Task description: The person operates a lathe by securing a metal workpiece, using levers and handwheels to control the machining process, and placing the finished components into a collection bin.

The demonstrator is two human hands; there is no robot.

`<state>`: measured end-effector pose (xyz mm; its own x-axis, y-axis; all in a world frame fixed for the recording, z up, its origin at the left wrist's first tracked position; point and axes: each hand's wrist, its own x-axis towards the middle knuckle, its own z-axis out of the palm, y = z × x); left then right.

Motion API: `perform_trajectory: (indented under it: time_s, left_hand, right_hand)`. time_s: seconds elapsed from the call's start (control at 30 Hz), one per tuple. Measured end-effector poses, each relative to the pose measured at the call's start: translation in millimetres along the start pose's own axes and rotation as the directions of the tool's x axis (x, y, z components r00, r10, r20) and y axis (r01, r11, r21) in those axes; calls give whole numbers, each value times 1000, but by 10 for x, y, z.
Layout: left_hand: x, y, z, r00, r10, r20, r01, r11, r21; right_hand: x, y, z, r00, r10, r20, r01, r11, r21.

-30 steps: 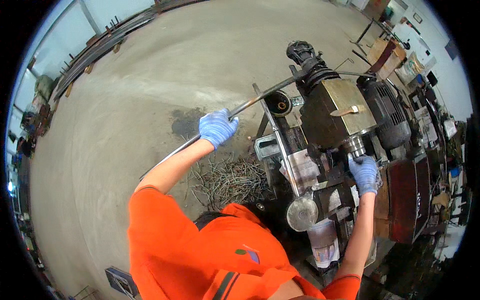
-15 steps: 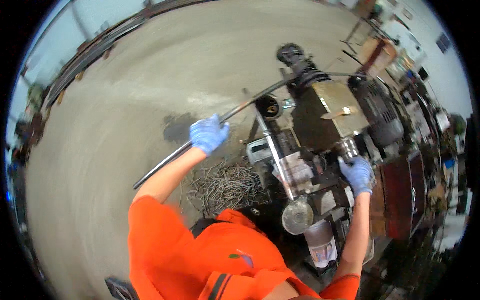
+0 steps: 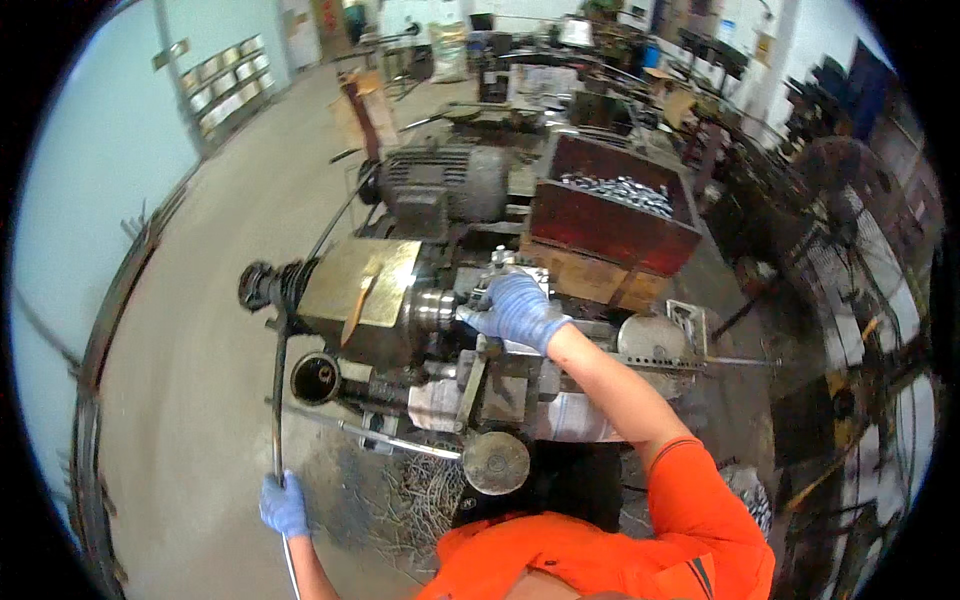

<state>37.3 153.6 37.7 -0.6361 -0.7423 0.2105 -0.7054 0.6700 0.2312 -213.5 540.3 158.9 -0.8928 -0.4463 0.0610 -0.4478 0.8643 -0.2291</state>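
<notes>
My left hand (image 3: 285, 505), in a blue-white glove, is wrapped round a long metal rod (image 3: 278, 400) at the lower left. The rod's far part reaches the dark pulley end (image 3: 275, 287) of a small lathe-like machine. My right hand (image 3: 520, 312), gloved alike, is closed at the machine's middle, just right of the shiny round spindle nose (image 3: 435, 309). What its fingers grip is hidden. A paintbrush (image 3: 358, 305) with a wooden handle lies on the headstock's brass-coloured cover (image 3: 320, 290).
A dark red bin (image 3: 610, 235) of small metal pieces stands beyond my right hand, beside a grey motor (image 3: 440, 185). Nearer are a black round container (image 3: 315, 378), a bright metal bar (image 3: 400, 441) and a round plate (image 3: 497, 463). Metal shavings (image 3: 425, 500) lie on the floor.
The view has swung to the right. My left hand still grips the rod, now lower in the view. My right hand has shifted from just below the spindle nose to its right side.
</notes>
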Motion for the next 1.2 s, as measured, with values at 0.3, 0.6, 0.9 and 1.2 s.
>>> perform_trajectory:
  time_s: [0.3, 0.6, 0.9, 1.2]
  left_hand:
    - [316, 225, 246, 986, 160, -35, -159, 987, 31]
    - [350, 1371, -306, 891, 431, -145, -432, 704, -563]
    - [521, 2344, -40, 686, 658, -311, -727, 640, -248]
    - [614, 2051, -259, 621, 604, -500, -753, 636, -167]
  right_hand:
    - [-316, 1340, -892, 944, 273, -184, -310, 926, -216]
    - [-881, 915, -354, 857, 70, -510, -91, 996, -16]
    - [-2351, 461, 1190, 947, 221, -234, -108, 903, 416]
    - [-2885, 594, 1124, 871, 434, -231, -302, 843, 446]
